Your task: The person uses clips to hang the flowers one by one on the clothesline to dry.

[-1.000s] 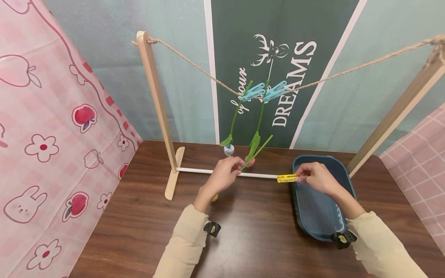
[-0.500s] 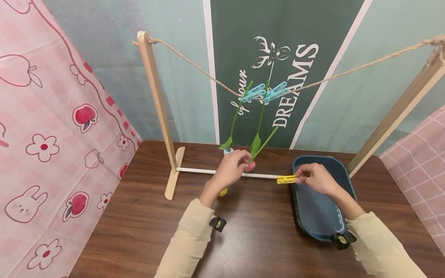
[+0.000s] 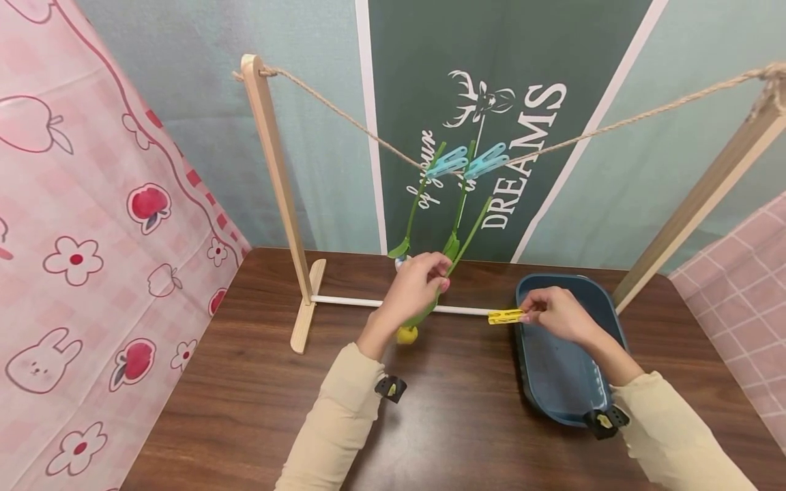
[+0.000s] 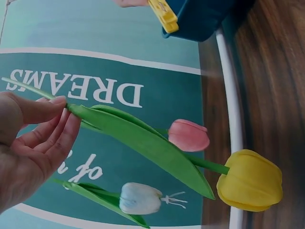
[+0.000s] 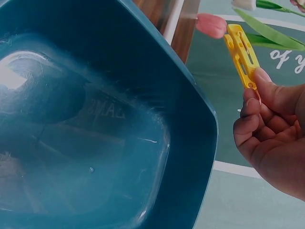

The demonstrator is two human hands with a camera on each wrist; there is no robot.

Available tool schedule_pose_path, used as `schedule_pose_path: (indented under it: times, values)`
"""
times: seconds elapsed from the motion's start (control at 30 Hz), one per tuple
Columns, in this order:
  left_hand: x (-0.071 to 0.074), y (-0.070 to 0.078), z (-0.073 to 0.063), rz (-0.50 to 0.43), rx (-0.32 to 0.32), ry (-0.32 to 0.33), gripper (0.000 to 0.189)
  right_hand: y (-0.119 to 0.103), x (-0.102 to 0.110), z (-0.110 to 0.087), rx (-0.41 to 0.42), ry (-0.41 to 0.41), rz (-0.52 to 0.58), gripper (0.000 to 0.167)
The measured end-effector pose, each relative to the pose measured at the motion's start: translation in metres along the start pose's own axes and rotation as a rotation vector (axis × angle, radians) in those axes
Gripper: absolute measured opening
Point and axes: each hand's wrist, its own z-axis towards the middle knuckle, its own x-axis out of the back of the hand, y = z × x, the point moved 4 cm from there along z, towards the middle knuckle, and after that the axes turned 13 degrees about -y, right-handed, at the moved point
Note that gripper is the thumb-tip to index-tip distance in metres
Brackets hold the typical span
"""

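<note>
My left hand (image 3: 417, 290) pinches the green stem of a yellow tulip (image 4: 250, 180), which hangs bloom down with its long leaf beside the stem. In my right hand (image 3: 557, 314) a yellow clothespin (image 5: 242, 55) is pinched at its tail end, over the rim of the blue basin (image 3: 568, 372). Two light blue clothespins (image 3: 485, 161) grip stems on the rope (image 3: 344, 114). From them hang a pink tulip (image 4: 189, 135) and a white-blue tulip (image 4: 140, 198), both upside down. In the head view my left hand covers most of those two blooms.
A wooden post (image 3: 276, 177) on a flat foot stands at the left, and another post (image 3: 700, 204) at the right. A white rod (image 3: 344, 301) runs low between them above the brown table (image 3: 467, 423). Patterned cloths hang at the back and both sides.
My left hand has moved right and upward with the yellow tulip, and the stem tip has risen toward the rope. My right hand holds the yellow clothespin in nearly the same place.
</note>
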Motion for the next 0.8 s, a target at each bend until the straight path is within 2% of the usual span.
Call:
schedule_pose_path:
  times: [0.27,0.47,0.6,0.8]
  values:
    - [0.003,0.015,0.006,-0.015,-0.034,0.007,0.016,-0.001,-0.003,-0.001,0.002,0.004,-0.005,0.006]
    - [0.005,0.026,0.012,-0.011,-0.035,-0.002,0.016,-0.001,-0.003,-0.003,-0.004,0.000,-0.014,0.003]
    - [0.005,0.030,0.016,-0.011,-0.038,-0.013,0.018,-0.002,-0.002,-0.005,-0.007,-0.001,-0.021,0.004]
    - [0.007,0.033,0.022,-0.003,-0.044,0.005,0.017,-0.003,-0.001,-0.006,-0.004,0.002,-0.031,0.003]
